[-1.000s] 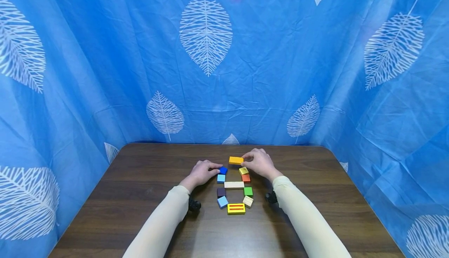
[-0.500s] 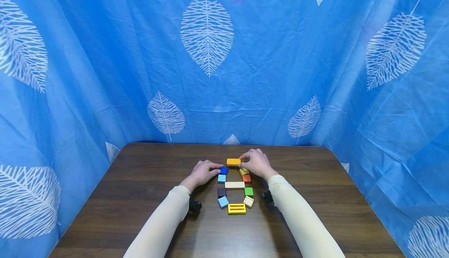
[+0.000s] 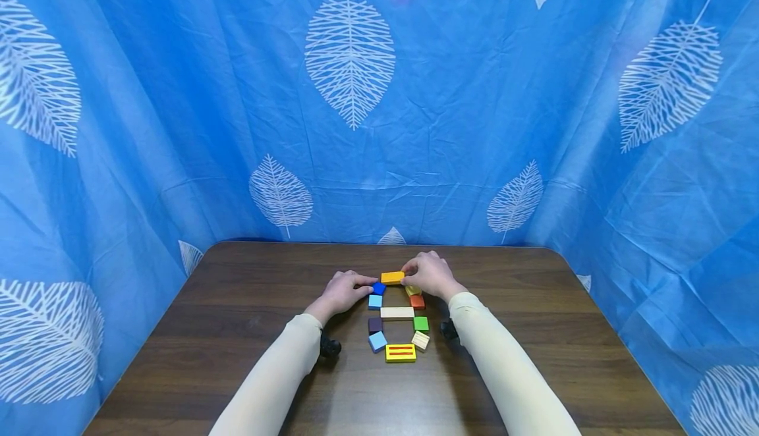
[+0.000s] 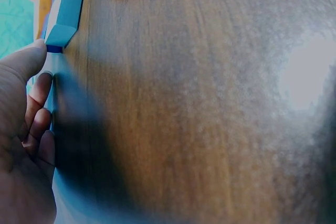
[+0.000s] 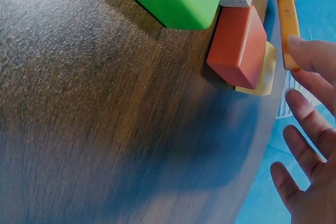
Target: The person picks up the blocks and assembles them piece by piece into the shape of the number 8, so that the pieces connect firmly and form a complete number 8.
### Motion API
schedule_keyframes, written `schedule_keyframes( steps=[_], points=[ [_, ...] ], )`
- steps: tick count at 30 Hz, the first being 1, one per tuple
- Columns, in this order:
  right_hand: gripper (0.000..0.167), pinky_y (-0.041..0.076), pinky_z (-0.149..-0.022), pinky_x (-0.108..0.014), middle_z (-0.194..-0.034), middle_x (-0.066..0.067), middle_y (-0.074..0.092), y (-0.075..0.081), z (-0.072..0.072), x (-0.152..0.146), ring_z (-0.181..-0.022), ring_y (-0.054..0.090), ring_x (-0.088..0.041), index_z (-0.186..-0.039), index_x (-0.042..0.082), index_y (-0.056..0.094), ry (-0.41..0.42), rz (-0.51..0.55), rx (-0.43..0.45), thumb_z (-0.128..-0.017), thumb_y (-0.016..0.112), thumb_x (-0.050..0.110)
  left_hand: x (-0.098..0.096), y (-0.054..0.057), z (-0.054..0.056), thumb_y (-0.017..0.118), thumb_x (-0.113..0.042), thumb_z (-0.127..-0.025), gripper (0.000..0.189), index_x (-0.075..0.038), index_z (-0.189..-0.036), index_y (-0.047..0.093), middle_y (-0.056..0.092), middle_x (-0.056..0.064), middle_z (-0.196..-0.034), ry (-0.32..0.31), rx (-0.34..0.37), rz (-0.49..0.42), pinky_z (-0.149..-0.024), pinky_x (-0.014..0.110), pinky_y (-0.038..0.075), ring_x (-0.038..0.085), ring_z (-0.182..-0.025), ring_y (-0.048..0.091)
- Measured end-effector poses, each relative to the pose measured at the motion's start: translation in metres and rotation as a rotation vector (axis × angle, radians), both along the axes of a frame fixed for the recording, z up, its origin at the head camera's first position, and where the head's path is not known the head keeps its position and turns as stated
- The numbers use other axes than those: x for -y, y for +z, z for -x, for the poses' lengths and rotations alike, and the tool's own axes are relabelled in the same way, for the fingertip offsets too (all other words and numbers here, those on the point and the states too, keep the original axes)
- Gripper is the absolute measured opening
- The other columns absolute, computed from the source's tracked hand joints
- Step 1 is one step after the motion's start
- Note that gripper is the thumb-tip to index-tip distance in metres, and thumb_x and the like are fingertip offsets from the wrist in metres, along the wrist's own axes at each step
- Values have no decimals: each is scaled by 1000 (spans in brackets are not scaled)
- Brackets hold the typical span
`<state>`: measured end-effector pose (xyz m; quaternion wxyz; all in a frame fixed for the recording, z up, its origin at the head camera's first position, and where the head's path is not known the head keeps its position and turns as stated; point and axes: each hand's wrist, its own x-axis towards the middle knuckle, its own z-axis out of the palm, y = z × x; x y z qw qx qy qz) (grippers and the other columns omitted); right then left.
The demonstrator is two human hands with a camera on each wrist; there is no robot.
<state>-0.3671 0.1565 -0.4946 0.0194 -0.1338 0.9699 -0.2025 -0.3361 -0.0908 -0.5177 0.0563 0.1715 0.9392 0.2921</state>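
Observation:
Between the thumb and fingers of my right hand (image 3: 431, 275) is one end of an orange rectangular block (image 3: 391, 278), at the far end of a block outline. The right wrist view shows that block (image 5: 289, 24) pinched at its near end, the other fingers spread below. My left hand (image 3: 342, 291) holds a dark blue block (image 3: 379, 288) at the outline's far left corner; little of this block (image 4: 54, 49) shows in the left wrist view. A yellow block (image 3: 413, 290) lies partly hidden under the right fingers. A red-orange block (image 3: 418, 302) sits just nearer.
Light blue block (image 3: 375, 301), white bar (image 3: 396, 313), dark purple block (image 3: 375, 325), green block (image 3: 421, 324), lower blue block (image 3: 377, 342), cream block (image 3: 420, 340) and red-striped yellow block (image 3: 400, 353) form the figure on the brown table (image 3: 237, 357). A blue curtain (image 3: 439, 126) hangs behind.
My right hand has brought the orange block leftward and down, to beside the dark blue block at the outline's far end. The left hand stays by the dark blue block.

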Motion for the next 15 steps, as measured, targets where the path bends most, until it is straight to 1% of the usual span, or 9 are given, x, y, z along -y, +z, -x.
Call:
schedule_keyframes(
  steps=[7, 15],
  points=[
    [22, 38, -100, -50, -107, 3, 68, 0, 0, 2, -112, 49, -26, -106, 23, 82, -2, -3, 12, -87, 82, 34, 1, -1, 2, 62, -29, -104, 33, -26, -136, 69, 68, 2, -123, -13, -13, 6, -93, 43, 43, 25, -110, 52],
    [22, 40, -95, -48, -102, 3, 67, -1, 3, 3, -107, 49, -25, -106, 20, 81, -11, 21, 39, -87, 82, 31, 0, -1, 2, 62, -30, -104, 33, -27, -136, 69, 68, 2, -122, -3, -1, 5, -92, 42, 43, 24, -108, 50]
  ],
)
